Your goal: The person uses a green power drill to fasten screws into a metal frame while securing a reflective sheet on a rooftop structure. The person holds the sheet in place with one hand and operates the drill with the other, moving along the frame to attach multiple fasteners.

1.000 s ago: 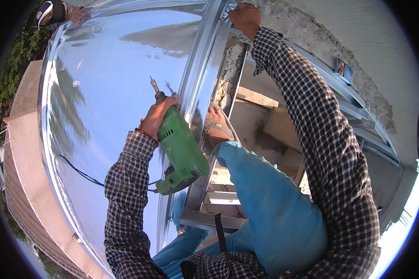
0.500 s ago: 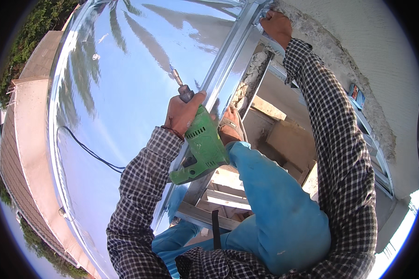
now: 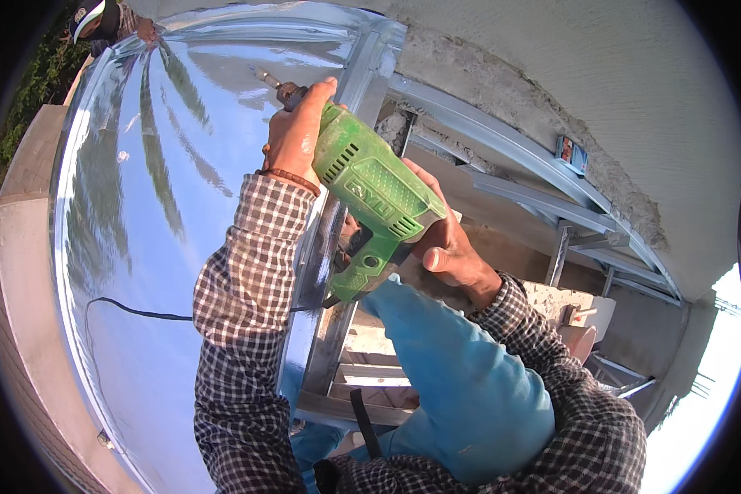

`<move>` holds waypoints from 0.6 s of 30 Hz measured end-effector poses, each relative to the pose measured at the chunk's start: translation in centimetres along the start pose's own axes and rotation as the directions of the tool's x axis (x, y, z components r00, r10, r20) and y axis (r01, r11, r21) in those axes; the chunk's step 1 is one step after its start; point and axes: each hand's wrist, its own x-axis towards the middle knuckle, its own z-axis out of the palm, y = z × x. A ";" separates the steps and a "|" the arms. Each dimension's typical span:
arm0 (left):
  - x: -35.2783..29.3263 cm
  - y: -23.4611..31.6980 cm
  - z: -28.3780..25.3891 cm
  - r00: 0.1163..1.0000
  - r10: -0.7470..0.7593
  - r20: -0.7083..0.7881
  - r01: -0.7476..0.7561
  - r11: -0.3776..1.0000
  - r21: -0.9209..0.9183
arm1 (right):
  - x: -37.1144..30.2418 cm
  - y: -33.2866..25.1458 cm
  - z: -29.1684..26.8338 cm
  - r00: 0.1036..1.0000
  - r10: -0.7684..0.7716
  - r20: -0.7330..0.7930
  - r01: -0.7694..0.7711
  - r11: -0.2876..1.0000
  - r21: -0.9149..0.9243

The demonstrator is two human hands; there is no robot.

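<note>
A green corded power drill (image 3: 370, 198) is held in both my hands, its bit (image 3: 265, 77) pointing up-left over a shiny metal sheet (image 3: 140, 247). My left hand (image 3: 298, 132) wraps the front of the drill near the chuck. My right hand (image 3: 446, 239) grips the rear handle. The bit tip hangs close to the sheet near a metal frame channel (image 3: 369, 66). Both sleeves are checked; my knee in blue trousers (image 3: 461, 395) shows below the drill.
A rough concrete wall (image 3: 601, 74) curves overhead with metal channels (image 3: 519, 152) fixed along it. The drill's black cord (image 3: 140, 311) trails across the sheet. Another person's head (image 3: 99, 20) shows at the sheet's far end. A low wall (image 3: 16, 313) runs at left.
My right hand let go of the upper frame and came down onto the drill's rear handle. The drill rose and tilted, its bit now near the sheet's upper part.
</note>
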 end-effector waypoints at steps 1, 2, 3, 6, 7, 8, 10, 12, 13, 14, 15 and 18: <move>-0.1 0.4 1.2 0.999 0.040 -0.008 -0.040 0.997 -0.068 | -0.1 -0.6 2.2 0.992 -0.041 -0.120 0.046 0.998 0.035; -0.8 1.1 2.2 0.996 0.090 -0.025 -0.093 0.986 -0.137 | 0.3 -2.1 3.3 0.980 -0.082 -0.183 0.082 0.997 -0.010; -1.6 1.5 2.7 0.990 0.125 -0.058 -0.134 0.970 -0.204 | 0.2 -3.5 3.5 0.992 -0.005 -0.126 0.011 0.999 0.051; -5.8 2.8 4.1 0.929 0.324 -0.179 -0.362 0.897 -0.255 | -1.7 -6.0 3.7 0.992 0.125 0.002 -0.125 0.990 0.061; -7.2 2.7 4.4 0.901 0.364 -0.237 -0.409 0.894 -0.182 | -2.8 -6.8 3.8 0.990 0.141 0.019 -0.141 0.990 0.001; -6.7 5.9 4.7 0.889 0.388 -0.243 -0.440 0.871 -0.218 | -0.2 -9.1 4.6 0.990 0.132 0.053 -0.128 0.989 -0.068; -10.1 7.2 4.4 0.876 0.396 -0.276 -0.469 0.834 -0.291 | -1.1 -13.6 7.4 0.985 0.158 0.075 -0.129 0.946 -0.296; -14.2 7.9 3.7 0.810 0.583 -0.063 -0.575 0.767 -0.285 | -2.0 -16.8 8.9 0.983 0.018 0.184 0.065 0.898 -0.435; -15.8 8.1 2.2 0.754 0.655 0.041 -0.639 0.747 -0.184 | -2.5 -17.8 10.1 0.975 -0.052 0.215 0.150 0.871 -0.468; -16.9 7.2 1.0 0.703 0.693 0.157 -0.692 0.719 -0.074 | -3.2 -18.0 10.7 0.966 -0.119 0.232 0.221 0.846 -0.485; -18.1 6.4 -0.3 0.615 0.782 0.104 -0.788 0.606 0.107 | -2.7 -19.0 12.4 0.950 -0.177 0.257 0.291 0.799 -0.526; -22.7 -1.5 -5.7 0.309 0.940 0.144 -0.875 0.221 0.431 | -5.0 -19.7 15.1 0.922 -0.340 0.183 0.386 0.790 -0.477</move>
